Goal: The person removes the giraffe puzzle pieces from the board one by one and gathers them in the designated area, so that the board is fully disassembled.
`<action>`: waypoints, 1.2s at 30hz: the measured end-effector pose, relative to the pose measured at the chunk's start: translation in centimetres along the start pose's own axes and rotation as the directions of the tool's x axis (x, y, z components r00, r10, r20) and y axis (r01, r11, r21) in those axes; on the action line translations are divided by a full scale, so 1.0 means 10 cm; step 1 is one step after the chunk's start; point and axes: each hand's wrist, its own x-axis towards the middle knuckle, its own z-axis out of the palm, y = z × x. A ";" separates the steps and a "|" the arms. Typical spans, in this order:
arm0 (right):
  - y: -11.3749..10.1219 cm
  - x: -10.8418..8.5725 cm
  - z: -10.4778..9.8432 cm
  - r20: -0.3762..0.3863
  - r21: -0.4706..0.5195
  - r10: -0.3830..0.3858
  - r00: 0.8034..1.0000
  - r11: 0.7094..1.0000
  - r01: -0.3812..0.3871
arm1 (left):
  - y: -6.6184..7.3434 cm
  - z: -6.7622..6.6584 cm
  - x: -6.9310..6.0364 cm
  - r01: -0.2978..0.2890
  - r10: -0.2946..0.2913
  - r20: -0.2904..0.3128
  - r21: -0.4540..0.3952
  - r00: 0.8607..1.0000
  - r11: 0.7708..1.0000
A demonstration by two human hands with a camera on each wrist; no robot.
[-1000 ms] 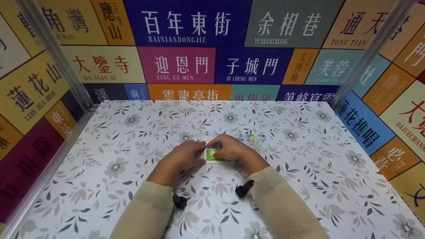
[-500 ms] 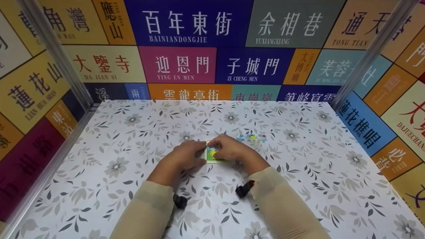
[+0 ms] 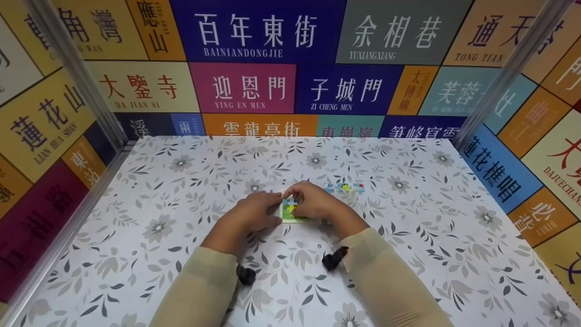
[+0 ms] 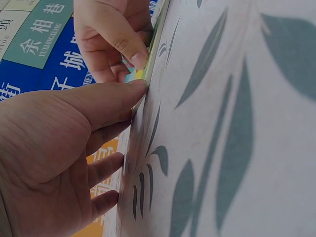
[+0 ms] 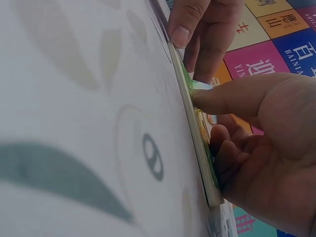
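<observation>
Picture puzzle board, small, green, blue and yellow face, pale rim and edge; lies flat mid-bench, between the two hands, partly covered by the right.

Left hand: at the board's left side; fingers relaxed and spread rather than clenched, thumb at the near corner, index finger at the far corner.

Right hand: over the board's right part; thumb pressing on the face, index finger bent towards the far left corner, remaining fingers curled. Whether a piece is pinched there cannot be told.

Jigsaw pieces, blue with yellow and red: on the bench beyond the right hand.

Sleeves, beige, pair; a small black camera at each wrist.

Bench covering: white, grey floral print. Wall panels: multicoloured, lettered in Chinese characters.
</observation>
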 end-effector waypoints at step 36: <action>0.07 0.00 -0.02 -0.063 0.076 -0.013 0.998 0.997 0.018 | 0.13 0.05 0.13 0.097 -0.088 -0.143 0.057 0.986 0.994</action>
